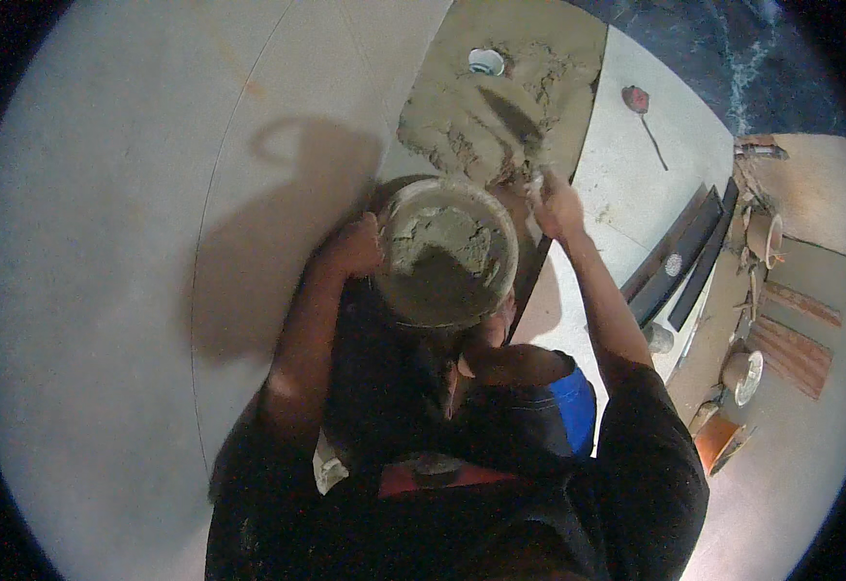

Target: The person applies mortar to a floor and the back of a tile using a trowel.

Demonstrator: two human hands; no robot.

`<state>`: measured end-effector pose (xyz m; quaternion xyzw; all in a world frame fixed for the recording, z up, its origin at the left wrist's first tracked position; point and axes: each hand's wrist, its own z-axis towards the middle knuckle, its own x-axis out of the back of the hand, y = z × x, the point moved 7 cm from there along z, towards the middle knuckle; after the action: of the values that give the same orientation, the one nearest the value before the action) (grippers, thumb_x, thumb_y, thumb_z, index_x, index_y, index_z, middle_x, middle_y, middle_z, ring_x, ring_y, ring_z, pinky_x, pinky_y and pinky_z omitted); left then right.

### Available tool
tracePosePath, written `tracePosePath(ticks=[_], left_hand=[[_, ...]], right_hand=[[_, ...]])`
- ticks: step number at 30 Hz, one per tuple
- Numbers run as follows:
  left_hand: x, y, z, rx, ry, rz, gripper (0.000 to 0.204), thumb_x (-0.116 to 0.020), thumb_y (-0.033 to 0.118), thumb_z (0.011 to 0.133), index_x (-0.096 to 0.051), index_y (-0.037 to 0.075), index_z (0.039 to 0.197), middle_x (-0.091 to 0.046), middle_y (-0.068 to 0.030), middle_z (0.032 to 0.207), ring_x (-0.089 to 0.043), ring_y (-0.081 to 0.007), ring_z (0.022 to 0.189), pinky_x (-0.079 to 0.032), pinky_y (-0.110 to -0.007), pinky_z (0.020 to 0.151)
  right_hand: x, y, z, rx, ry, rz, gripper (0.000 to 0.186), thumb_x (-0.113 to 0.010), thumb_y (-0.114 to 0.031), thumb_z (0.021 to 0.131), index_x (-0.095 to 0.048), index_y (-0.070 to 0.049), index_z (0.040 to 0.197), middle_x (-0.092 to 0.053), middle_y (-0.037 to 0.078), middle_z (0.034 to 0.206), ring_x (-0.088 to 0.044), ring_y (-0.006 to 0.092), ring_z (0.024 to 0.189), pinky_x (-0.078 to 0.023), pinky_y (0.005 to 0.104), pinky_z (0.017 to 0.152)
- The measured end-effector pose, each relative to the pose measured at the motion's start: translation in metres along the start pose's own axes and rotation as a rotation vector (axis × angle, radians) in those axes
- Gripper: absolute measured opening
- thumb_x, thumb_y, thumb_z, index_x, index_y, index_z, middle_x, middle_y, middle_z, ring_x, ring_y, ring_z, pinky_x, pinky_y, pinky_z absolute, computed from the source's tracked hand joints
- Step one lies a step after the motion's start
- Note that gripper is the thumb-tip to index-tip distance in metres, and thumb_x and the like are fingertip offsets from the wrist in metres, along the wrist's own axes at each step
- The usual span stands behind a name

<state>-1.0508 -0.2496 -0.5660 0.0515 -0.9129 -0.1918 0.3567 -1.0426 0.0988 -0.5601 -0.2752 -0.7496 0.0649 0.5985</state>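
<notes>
A round bucket (515, 237) with grey mortar (442, 237) inside stands in front of me. My left hand (357, 246) is closed on its left rim. My right hand (560, 208) grips the handle of a pointed trowel (512, 114), whose blurred blade lies over a strip of wet grey mortar (558, 29) beyond the bucket. Parts of that strip look smooth, while lumps and ridges show around the blade. A round white pipe opening (487, 62) sits in the strip, a little beyond the trowel tip.
Pale panels or tiles lie on both sides of the strip. A small red tool with a thin stem (638, 101) rests at the right. Farther right are dark long channels (679, 252), a white bucket (743, 376), an orange bucket (718, 442) and brown boards (793, 353). Dark blue marbled surface (713, 48) shows at top right.
</notes>
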Motion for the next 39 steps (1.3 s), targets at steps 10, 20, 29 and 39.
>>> tracePosePath(ticks=[10, 20, 29, 39], left_hand=[[-0.001, 0.004, -0.016, -0.037, 0.064, 0.004, 0.037, -0.054, 0.010, 0.080, -0.051, -0.007, 0.113, -0.058, -0.0322, 0.115, -0.057, -0.0438, 0.109, -0.043, -0.048, 0.096], [0.007, 0.011, -0.019, -0.028, 0.048, -0.047, 0.037, -0.051, 0.006, 0.080, -0.050, -0.007, 0.114, -0.057, -0.0325, 0.115, -0.056, -0.0437, 0.110, -0.044, -0.048, 0.096], [-0.004, 0.004, -0.011, -0.020, -0.061, 0.016, 0.035, -0.057, 0.006, 0.076, -0.054, -0.009, 0.107, -0.061, -0.0318, 0.105, -0.061, -0.0436, 0.098, -0.049, -0.048, 0.086], [0.001, 0.010, -0.014, -0.023, 0.027, -0.003, 0.027, -0.062, 0.006, 0.067, -0.063, -0.009, 0.090, -0.065, -0.0272, 0.091, -0.066, -0.0392, 0.086, -0.052, -0.046, 0.078]], right_hand=[[-0.057, 0.038, 0.000, 0.050, -0.122, -0.049, 0.046, -0.055, -0.035, 0.090, -0.056, 0.002, 0.116, -0.065, 0.027, 0.099, -0.061, 0.0432, 0.097, -0.049, 0.0479, 0.084], [-0.058, 0.067, -0.035, -0.481, -0.325, 1.111, 0.036, -0.046, -0.040, 0.097, -0.056, -0.006, 0.093, -0.053, 0.003, 0.065, -0.051, 0.0153, 0.048, -0.047, 0.0324, 0.043], [-0.108, 0.013, 0.011, -0.532, -0.794, 1.559, 0.037, -0.048, -0.047, 0.094, -0.053, -0.011, 0.096, -0.048, -0.001, 0.065, -0.042, 0.0115, 0.045, -0.041, 0.0305, 0.042], [-0.115, -0.011, 0.049, -0.374, -0.828, 1.173, 0.034, -0.047, -0.044, 0.094, -0.054, -0.011, 0.093, -0.049, -0.001, 0.064, -0.042, 0.0102, 0.044, -0.041, 0.0272, 0.040]])
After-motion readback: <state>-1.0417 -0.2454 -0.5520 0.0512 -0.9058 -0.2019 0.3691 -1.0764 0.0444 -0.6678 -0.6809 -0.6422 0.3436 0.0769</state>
